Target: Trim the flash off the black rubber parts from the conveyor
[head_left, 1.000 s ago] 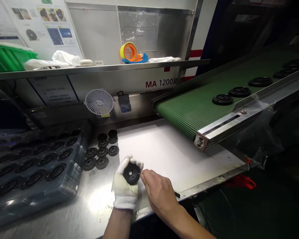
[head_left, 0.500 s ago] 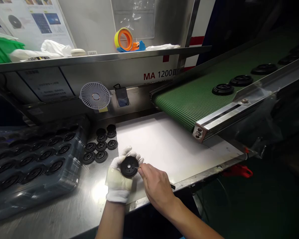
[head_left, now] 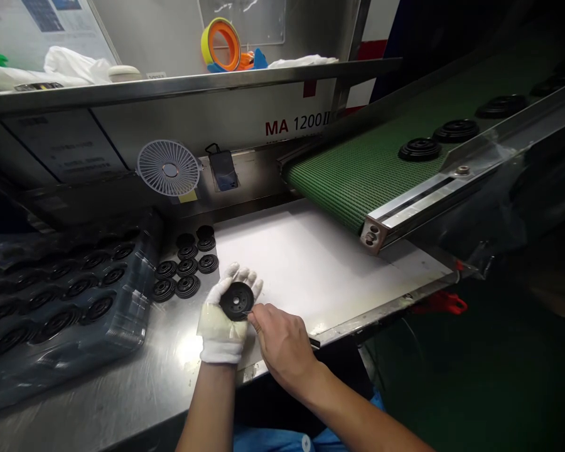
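My left hand (head_left: 221, 320), in a white glove with a translucent band at the wrist, holds a black ribbed rubber disc (head_left: 236, 301) with a central hole. My right hand (head_left: 282, 345) is bare and pinches a thin metal pick (head_left: 250, 312), too small to make out clearly. Its tip touches the disc's right edge. Several similar discs (head_left: 181, 267) stand in a small group on the steel table (head_left: 136, 370) just left of my hands.
A clear plastic tray (head_left: 70, 295) of black discs lies at the left. A white sheet (head_left: 301, 263) sits under a green conveyor belt (head_left: 358, 182) carrying several discs. A desk fan (head_left: 168, 167) and a phone (head_left: 223, 171) stand behind, below a steel shelf (head_left: 169, 81).
The whole scene has shifted up and left as my head moved. My hands stay together at the disc, and the pick remains at its edge.
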Action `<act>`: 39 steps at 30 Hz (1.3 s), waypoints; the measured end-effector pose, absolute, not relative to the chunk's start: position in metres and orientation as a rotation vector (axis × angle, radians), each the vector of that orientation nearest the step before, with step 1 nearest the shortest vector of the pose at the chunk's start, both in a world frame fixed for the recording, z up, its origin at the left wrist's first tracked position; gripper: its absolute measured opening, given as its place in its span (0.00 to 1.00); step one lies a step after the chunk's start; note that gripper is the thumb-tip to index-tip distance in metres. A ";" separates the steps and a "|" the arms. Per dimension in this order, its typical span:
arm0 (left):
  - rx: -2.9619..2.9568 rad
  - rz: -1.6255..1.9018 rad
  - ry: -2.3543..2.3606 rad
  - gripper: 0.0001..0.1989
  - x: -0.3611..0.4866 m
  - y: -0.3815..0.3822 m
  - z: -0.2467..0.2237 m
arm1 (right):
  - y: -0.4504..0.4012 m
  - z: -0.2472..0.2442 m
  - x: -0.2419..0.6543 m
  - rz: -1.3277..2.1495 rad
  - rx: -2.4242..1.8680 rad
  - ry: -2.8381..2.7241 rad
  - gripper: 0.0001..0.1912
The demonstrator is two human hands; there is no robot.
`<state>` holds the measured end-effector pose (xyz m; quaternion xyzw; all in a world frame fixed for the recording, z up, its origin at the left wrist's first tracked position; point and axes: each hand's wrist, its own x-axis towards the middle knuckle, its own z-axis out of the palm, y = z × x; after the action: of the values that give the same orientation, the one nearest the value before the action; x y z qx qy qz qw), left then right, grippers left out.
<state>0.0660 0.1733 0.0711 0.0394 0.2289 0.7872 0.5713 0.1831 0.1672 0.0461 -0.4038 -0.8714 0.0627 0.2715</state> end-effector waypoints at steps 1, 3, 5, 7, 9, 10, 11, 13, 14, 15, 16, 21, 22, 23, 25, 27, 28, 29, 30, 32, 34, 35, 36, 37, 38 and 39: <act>0.131 1.805 0.539 0.14 0.065 0.171 0.071 | 0.169 0.046 0.184 0.168 -1.086 -2.347 0.11; 0.180 1.770 0.526 0.15 0.063 0.169 0.070 | 0.172 0.046 0.187 0.160 -1.105 -2.338 0.12; 0.153 1.824 0.504 0.12 0.062 0.171 0.068 | 0.174 0.045 0.187 0.151 -1.133 -2.326 0.13; 0.095 1.885 0.490 0.08 0.063 0.176 0.066 | 0.173 0.044 0.184 0.145 -1.148 -2.324 0.12; 0.052 1.937 0.494 0.06 0.065 0.181 0.064 | 0.170 0.043 0.179 0.146 -1.148 -2.333 0.11; 0.044 1.962 0.494 0.05 0.065 0.183 0.063 | 0.169 0.042 0.177 0.148 -1.146 -2.336 0.11; 0.039 1.989 0.494 0.05 0.066 0.185 0.062 | 0.167 0.042 0.175 0.150 -1.146 -2.339 0.11; 0.044 2.027 0.503 0.06 0.067 0.185 0.061 | 0.166 0.042 0.173 0.156 -1.142 -2.344 0.12; 0.053 2.022 0.513 0.08 0.066 0.184 0.061 | 0.167 0.042 0.174 0.159 -1.138 -2.347 0.11; 0.074 1.992 0.526 0.10 0.065 0.183 0.061 | 0.168 0.042 0.175 0.161 -1.132 -2.349 0.11; 0.105 1.944 0.540 0.12 0.064 0.181 0.060 | 0.170 0.042 0.176 0.163 -1.124 -2.351 0.11; 0.165 1.846 0.554 0.15 0.060 0.178 0.058 | 0.176 0.040 0.184 0.160 -1.141 -2.331 0.12; 0.133 1.882 0.547 0.13 0.060 0.180 0.058 | 0.175 0.039 0.183 0.159 -1.151 -2.328 0.12; 0.102 1.917 0.540 0.11 0.062 0.182 0.058 | 0.175 0.039 0.183 0.158 -1.160 -2.328 0.11; 0.062 1.982 0.535 0.08 0.065 0.186 0.058 | 0.171 0.039 0.179 0.162 -1.163 -2.335 0.11; 0.044 2.037 0.533 0.07 0.068 0.188 0.058 | 0.168 0.039 0.176 0.168 -1.154 -2.344 0.11; 0.041 2.060 0.534 0.07 0.069 0.187 0.058 | 0.167 0.039 0.175 0.172 -1.148 -2.349 0.11; 0.042 2.075 0.537 0.08 0.068 0.186 0.058 | 0.166 0.040 0.175 0.175 -1.141 -2.352 0.11; 0.055 2.063 0.543 0.09 0.067 0.184 0.058 | 0.166 0.040 0.175 0.180 -1.135 -2.356 0.11; 0.115 1.951 0.558 0.13 0.064 0.179 0.058 | 0.167 0.040 0.177 0.188 -1.126 -2.358 0.11; 0.170 1.827 0.570 0.16 0.060 0.176 0.057 | 0.170 0.040 0.180 0.192 -1.133 -2.352 0.11; 0.177 1.804 0.569 0.16 0.059 0.175 0.057 | 0.171 0.040 0.181 0.192 -1.144 -2.345 0.11; 0.168 1.813 0.566 0.15 0.058 0.175 0.056 | 0.171 0.039 0.182 0.189 -1.157 -2.339 0.12; 0.147 1.847 0.563 0.13 0.058 0.176 0.056 | 0.171 0.039 0.182 0.187 -1.169 -2.334 0.12; 0.123 1.885 0.559 0.10 0.059 0.177 0.055 | 0.171 0.038 0.182 0.186 -1.179 -2.331 0.12; 0.101 1.918 0.556 0.08 0.061 0.179 0.055 | 0.170 0.038 0.182 0.186 -1.186 -2.330 0.11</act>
<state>0.0610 0.1787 0.0549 0.0424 0.2339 0.8069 0.5407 0.1819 0.1700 0.0378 -0.4373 -0.8590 0.0685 0.2572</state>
